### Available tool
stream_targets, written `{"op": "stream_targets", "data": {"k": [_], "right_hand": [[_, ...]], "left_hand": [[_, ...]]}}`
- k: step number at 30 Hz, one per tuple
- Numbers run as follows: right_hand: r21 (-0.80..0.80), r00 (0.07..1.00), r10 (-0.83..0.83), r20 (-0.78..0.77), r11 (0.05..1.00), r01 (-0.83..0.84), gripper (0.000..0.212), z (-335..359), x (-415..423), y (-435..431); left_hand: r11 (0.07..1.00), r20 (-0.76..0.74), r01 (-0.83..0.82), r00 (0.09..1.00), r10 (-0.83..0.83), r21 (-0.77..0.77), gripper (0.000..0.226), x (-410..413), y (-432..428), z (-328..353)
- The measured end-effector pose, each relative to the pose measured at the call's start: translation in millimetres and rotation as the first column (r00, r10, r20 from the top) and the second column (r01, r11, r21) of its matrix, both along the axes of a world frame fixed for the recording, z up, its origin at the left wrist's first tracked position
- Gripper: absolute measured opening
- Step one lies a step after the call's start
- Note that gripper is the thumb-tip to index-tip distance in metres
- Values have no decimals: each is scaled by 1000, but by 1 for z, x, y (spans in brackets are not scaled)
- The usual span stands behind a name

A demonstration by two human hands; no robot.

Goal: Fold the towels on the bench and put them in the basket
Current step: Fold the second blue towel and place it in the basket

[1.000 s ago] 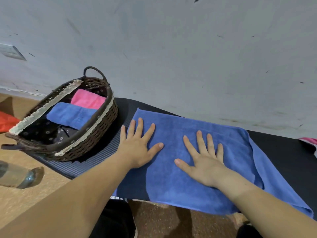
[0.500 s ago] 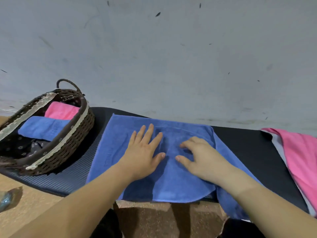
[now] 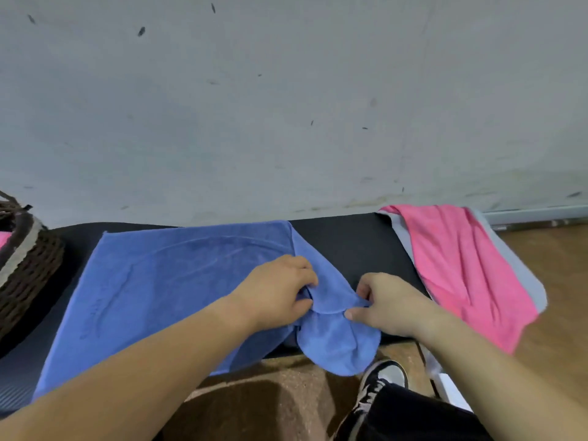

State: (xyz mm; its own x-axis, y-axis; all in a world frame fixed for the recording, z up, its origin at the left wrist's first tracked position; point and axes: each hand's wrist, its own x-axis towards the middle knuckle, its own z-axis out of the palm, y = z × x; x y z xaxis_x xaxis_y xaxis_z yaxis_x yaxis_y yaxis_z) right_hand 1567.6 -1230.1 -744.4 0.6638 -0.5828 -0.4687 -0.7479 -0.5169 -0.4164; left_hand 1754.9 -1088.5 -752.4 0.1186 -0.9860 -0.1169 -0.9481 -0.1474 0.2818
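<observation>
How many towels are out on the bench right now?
3: a blue towel in the middle, a pink towel at the right end, a grey towel beneath it. The basket at left may hide more.

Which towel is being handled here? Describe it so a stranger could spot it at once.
Find the black bench along the grey wall. Between the woven basket at its left end and the pink towel at its right lies the blue towel, spread mostly flat. It alone is blue there, and the left hand and right hand both pinch its right end.
</observation>
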Motion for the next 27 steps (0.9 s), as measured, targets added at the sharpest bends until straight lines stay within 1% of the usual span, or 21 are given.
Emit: {"op": "stream_targets", "data": {"k": [2, 3, 5, 6, 8, 9, 11, 12, 14, 15, 16, 17, 18, 19, 20, 22, 24, 25, 27], "right_hand": [[13, 996, -15, 90, 1000, 14, 17, -7, -6, -3], [36, 990, -37, 134, 999, 33, 17, -9, -9, -5], [101, 966, -110, 236, 991, 88, 18, -11, -15, -11], [138, 941, -166, 294, 982, 130, 19, -12, -17, -14], [235, 855, -318, 409, 942, 238, 20, -10, -20, -20], [294, 799, -395, 454, 913, 284, 20, -8, -20, -22], [359, 693, -501, 519, 863, 356, 22, -6, -19, -28], [347, 650, -522, 552, 853, 390, 22, -5, -20, -33], [251, 605, -500, 620, 856, 452, 19, -3, -22, -43], [186, 606, -471, 641, 861, 473, 17, -2, -24, -48], [125, 619, -444, 648, 864, 488, 14, -1, -27, -52], [74, 642, -424, 638, 865, 497, 16, 0, -30, -54], [26, 676, -406, 615, 867, 497, 23, -1, -33, -56], [-28, 718, -378, 585, 875, 484, 28, -1, -36, -57], [-87, 761, -335, 555, 887, 453, 29, -2, -38, -58], [-166, 842, -227, 489, 924, 345, 26, -2, -41, -56], [-182, 917, -134, 375, 960, 214, 27, -3, -43, -52], [-173, 949, -102, 298, 972, 159, 30, -4, -44, -49], [-141, 989, -56, 135, 987, 75, 38, -7, -46, -44]], "left_hand": [[1000, 20, 9, 1000, -9, 24, 22, -2, -5, -2], [1000, 7, 11, 1000, -11, 22, 24, -2, -6, -1], [999, -66, -33, 997, 33, 2, 19, -2, -11, 7], [995, -140, -95, 986, 91, -19, 16, -1, -17, 14], [967, -283, -246, 934, 218, -66, 13, 1, -37, 31], [949, -320, -297, 914, 250, -107, 12, 1, -50, 39], [914, -310, -332, 916, 254, -232, 10, 4, -82, 50], [896, -296, -344, 919, 259, -282, 9, 6, -100, 53], [867, -286, -373, 915, 285, -330, 10, 6, -131, 56], [860, -290, -391, 908, 303, -327, 12, 4, -144, 55], [861, -301, -412, 896, 325, -296, 20, 1, -153, 52], [875, -310, -424, 886, 346, -235, 35, -3, -159, 47], [898, -303, -409, 887, 348, -166, 50, -9, -162, 40], [923, -276, -371, 902, 331, -104, 61, -15, -160, 33], [948, -232, -311, 929, 289, -63, 65, -23, -156, 25], [985, -91, -171, 981, 171, 7, 69, -39, -144, 5], [985, 52, -106, 994, 100, 136, 77, -53, -132, -13], [975, 89, -105, 992, 89, 196, 80, -57, -129, -22], [964, 113, -113, 990, 87, 241, 79, -61, -130, -36]]}}
